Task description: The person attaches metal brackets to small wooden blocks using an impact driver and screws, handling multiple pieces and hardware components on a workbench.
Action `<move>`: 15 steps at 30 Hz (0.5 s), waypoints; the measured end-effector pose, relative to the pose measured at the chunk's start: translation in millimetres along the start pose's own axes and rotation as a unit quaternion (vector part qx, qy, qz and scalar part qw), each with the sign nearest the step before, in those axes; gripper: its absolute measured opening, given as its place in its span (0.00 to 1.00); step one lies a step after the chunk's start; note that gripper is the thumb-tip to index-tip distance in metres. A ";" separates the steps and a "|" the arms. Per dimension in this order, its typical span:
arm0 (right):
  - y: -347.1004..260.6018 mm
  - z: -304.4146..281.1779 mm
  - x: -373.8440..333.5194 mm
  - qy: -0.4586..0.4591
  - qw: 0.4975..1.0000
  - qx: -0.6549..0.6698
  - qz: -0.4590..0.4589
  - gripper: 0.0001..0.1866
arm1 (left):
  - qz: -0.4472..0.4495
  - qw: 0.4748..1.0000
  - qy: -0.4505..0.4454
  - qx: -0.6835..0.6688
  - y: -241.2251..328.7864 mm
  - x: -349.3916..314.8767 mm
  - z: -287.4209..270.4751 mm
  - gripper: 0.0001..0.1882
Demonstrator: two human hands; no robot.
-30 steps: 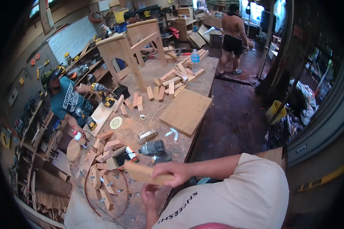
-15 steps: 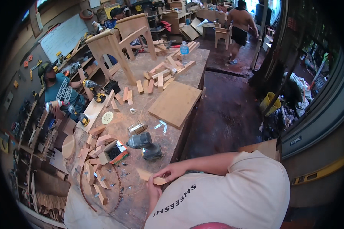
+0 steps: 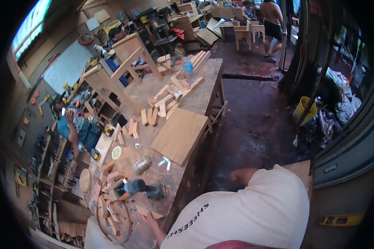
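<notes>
My left hand (image 3: 150, 223) is closed on a small wooden block (image 3: 148, 212) with slanted ends, close to the table's near edge. Off the table's right side, over the dark floor, is my right hand (image 3: 237, 176); it is smeared by motion and its fingers cannot be made out. A dark cordless drill (image 3: 146, 189) lies on the tabletop just beyond the block. Left of the block, several wooden pieces (image 3: 114, 211) lie among scattered screws, beside a curved dark strip (image 3: 131, 222). The small box behind the drill is mostly hidden.
A flat wooden board (image 3: 180, 137) lies by the worktable's right edge, near a glass jar (image 3: 142, 164). Chair frames (image 3: 108, 91) and a water bottle (image 3: 188, 65) stand farther off. A co-worker (image 3: 81, 128) is at the left. A yellow bucket (image 3: 305, 110) stands right.
My right hand has let go of the wooden block and swung right, off the table. The left hand keeps the block, now farther left. The view has shifted; the co-worker has raised a hand.
</notes>
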State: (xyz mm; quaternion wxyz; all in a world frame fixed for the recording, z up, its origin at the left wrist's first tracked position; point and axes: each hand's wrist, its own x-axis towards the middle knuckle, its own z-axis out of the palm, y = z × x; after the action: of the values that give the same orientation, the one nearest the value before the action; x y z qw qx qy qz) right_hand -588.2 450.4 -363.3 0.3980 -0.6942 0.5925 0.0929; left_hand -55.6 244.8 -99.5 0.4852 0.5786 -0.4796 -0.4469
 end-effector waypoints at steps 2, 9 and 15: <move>5.8 -44.9 -68.9 0.054 0.990 0.064 0.116 0.13 | 0.022 0.992 0.048 0.116 -9.9 -10.3 -42.6 0.26; 120.9 -14.4 -127.5 0.169 0.964 -0.029 0.203 0.22 | 0.025 0.971 -0.035 0.236 -35.6 20.7 -78.7 0.18; 67.1 -4.0 -85.0 0.094 0.987 0.040 0.122 0.22 | -0.046 0.943 -0.037 0.327 12.9 11.2 -70.2 0.22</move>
State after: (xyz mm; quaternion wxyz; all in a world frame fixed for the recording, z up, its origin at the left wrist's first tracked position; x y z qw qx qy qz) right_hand -673.6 512.6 -339.3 0.3537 -0.6059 0.7108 0.0509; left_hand 13.4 242.2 -78.2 0.2300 0.7104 -0.5894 -0.3082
